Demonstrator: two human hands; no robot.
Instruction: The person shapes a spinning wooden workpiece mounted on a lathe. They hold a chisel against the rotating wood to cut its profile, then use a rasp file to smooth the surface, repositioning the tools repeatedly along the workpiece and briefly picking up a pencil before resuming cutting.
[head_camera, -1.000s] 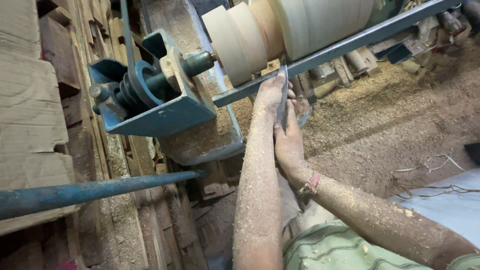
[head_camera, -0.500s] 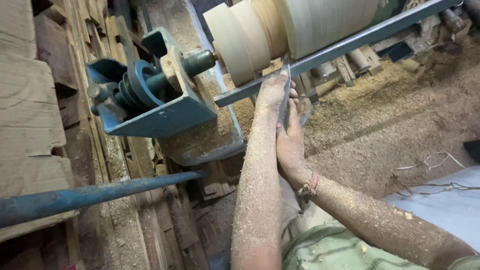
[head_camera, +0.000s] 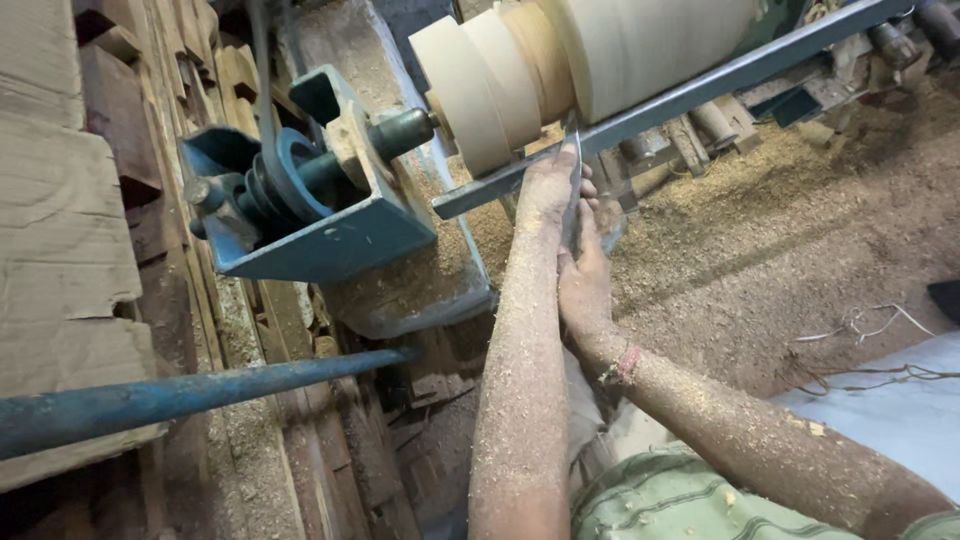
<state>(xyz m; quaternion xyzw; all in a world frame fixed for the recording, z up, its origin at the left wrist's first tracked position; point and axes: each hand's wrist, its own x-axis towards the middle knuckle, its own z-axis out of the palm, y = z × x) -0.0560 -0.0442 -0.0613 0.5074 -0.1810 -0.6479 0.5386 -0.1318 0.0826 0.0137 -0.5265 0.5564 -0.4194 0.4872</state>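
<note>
**Chisel held against workpiece on lathe**

Both sawdust-coated forearms extend forward. Right hand (head_camera: 585, 285) wraps the chisel (head_camera: 573, 195) handle; left hand (head_camera: 548, 185) presses its blade onto the tool rest (head_camera: 700, 90). Blade tip meets the pale wood workpiece (head_camera: 600, 50). Headstock (head_camera: 310, 200) stands left.

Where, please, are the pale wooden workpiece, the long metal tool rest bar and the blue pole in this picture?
Wooden workpiece (head_camera: 620, 50): head view, on its broad pale side.
Metal bar (head_camera: 740, 70): head view, midway along its grey upper face.
Blue pole (head_camera: 180, 395): head view, on the middle of its shaft.
</note>
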